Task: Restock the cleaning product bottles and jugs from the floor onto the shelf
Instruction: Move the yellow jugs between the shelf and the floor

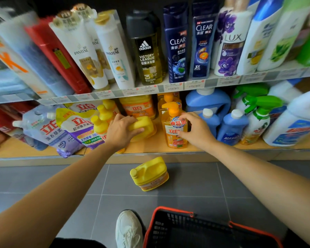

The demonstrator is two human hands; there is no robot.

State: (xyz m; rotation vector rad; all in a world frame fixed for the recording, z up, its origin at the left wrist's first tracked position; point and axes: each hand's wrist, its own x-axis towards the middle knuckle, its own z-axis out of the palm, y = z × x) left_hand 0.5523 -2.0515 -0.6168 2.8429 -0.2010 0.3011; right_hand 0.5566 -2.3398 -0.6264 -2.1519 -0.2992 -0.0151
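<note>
We note both arms reaching to the lower shelf [150, 147]. The left hand [123, 130] lies over the top of a yellow jug [147, 126], its grip clamped on the jug's handle part with the thumb along the near side. This jug sits on the shelf board, tilted, just right of a row of small yellow bottles [101, 123].

The right hand [195, 130] is at an orange pump bottle [175, 135], which stands upright at the shelf's front edge. Its grip is curled round the bottle's right side, with fingertips on the label. We cannot tell how firmly it holds.

A second yellow jug [149, 174] stands tilted on the grey tiled floor [195, 179], just below the shelf edge and apart from both hands.

Blue bottles [233, 128] stand right of the pump bottle, and refill pouches [75, 127] lean at the left. The upper shelf [168, 86] carries shampoo and body wash. A red-rimmed basket [170, 211] and a white shoe [128, 230] are nearest the camera.
</note>
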